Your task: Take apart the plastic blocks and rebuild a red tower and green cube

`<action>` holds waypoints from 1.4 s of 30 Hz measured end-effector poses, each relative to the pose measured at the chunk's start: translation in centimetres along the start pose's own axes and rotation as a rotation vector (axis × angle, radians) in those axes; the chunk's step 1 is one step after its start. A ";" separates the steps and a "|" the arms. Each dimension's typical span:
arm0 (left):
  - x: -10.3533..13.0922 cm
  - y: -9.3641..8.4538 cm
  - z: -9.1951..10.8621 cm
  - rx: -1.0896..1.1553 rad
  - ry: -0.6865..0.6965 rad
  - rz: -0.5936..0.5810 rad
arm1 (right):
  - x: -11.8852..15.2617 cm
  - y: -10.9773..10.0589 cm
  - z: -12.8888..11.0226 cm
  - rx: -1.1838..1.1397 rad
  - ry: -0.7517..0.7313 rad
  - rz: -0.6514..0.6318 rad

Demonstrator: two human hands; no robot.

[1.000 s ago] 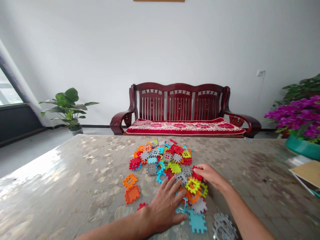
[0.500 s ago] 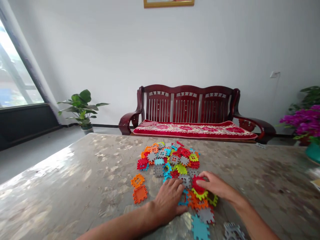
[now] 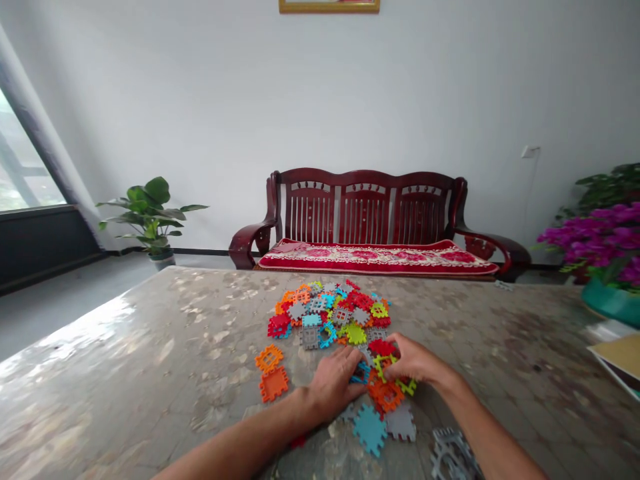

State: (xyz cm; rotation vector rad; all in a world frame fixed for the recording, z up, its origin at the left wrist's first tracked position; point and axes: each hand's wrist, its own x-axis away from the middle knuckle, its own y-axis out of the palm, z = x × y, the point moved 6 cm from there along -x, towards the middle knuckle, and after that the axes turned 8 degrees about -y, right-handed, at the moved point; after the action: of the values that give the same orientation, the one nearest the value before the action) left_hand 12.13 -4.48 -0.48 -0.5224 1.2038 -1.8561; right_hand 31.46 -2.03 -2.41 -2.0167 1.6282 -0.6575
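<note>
My left hand (image 3: 336, 381) lies low over the near part of a heap of coloured plastic interlocking tiles, fingers bent and thumb apart. A blue open-centred tile (image 3: 360, 373) shows between its thumb and fingers; I cannot see a firm grip on it. My right hand (image 3: 414, 360) pinches at a lime-green open-centred tile (image 3: 384, 366), its thumb over the tile. Just beyond lies a red tile (image 3: 381, 347), close to the fingertips. Orange tiles (image 3: 385, 395) lie beneath. Nearer to me are a teal tile (image 3: 370, 430) and a grey tile (image 3: 401, 423).
The larger tile heap (image 3: 327, 313) spreads across the middle of the patterned table (image 3: 200, 347). Two orange tiles lie apart on the left, grey pieces (image 3: 453, 453) at lower right. A flower pot (image 3: 613, 300) stands at right; a wooden bench (image 3: 363, 207) is behind the table.
Both hands have shifted slightly away from me. The right fingers have moved off the red tile's face onto the lime-green tile. The teal tile has slid left and turned. The view has swung right.
</note>
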 end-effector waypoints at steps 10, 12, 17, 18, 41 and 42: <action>-0.5 0.3 -0.6 0.119 -0.050 0.066 | -0.5 0.3 -1.5 -0.224 0.011 0.020; -0.5 0.4 -0.8 0.126 -0.056 0.073 | -0.7 0.7 -2.0 -0.255 -0.017 0.012; -0.9 -0.6 -1.6 0.209 -0.061 0.148 | -1.3 1.3 -3.1 -0.336 0.012 0.039; -1.2 -1.2 -1.8 0.230 -0.061 0.176 | -1.6 1.2 -3.7 -0.351 -0.008 0.054; 10.7 -4.7 -9.1 -0.155 -0.281 -0.051 | 5.8 5.5 -6.7 0.421 -0.600 -0.195; 10.8 -4.4 -9.2 -0.171 -0.283 -0.068 | 6.0 6.0 -6.8 0.455 -0.644 -0.198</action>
State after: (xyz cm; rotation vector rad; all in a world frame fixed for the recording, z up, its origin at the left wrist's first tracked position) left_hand -2.34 -7.60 -1.73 -0.8987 1.1690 -1.6746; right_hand 23.72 -9.40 -0.36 -1.7955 0.8280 -0.3408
